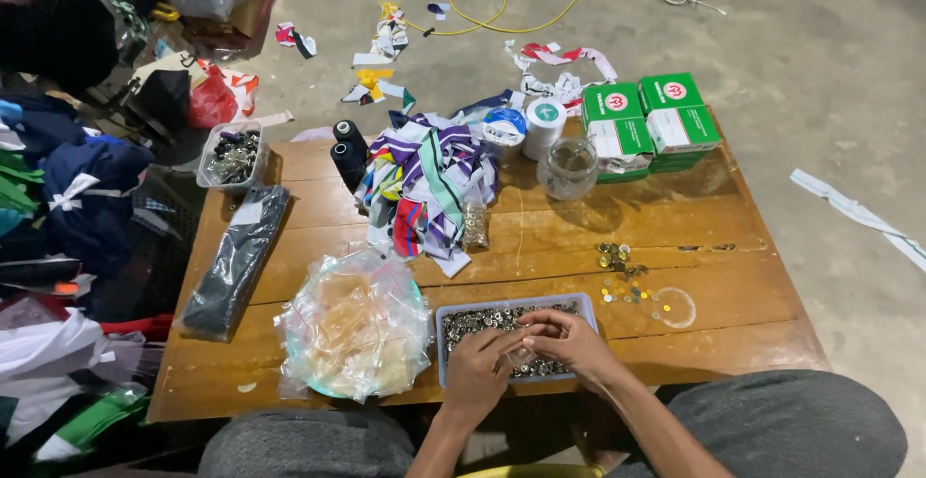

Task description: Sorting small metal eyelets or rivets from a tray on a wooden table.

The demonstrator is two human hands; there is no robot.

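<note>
A shallow plastic tray (453, 316) full of small silver metal rings is sitting at the near edge of the wooden table (579, 237), right in front of the person. Both hands are meeting over its middle part: the left hand (477, 374) and the right hand (571, 341) are pinching together a small clear plastic bag (522, 355), with the fingertips closed narrow on it, just above the rings. If there is something inside the bag, I cannot tell. Just beside the tray on the left, a heap of clear plastic bags (355, 326) is lying on a round greenish plate. On the right of the tray, a small group of loose gold and silver buttons (622, 268) is spreading on the wood. Farther back in the middle, a pile of striped fabric strips (424, 181) is lying, with two black thread spools (347, 148) near it. A glass jar (568, 167) is standing behind, next to the green and white boxes (651, 121) at the far corner. A long dark packet (236, 258) is lying along the left side, and a small clear container (231, 157) with metal pieces is sitting at the far left corner.
</note>
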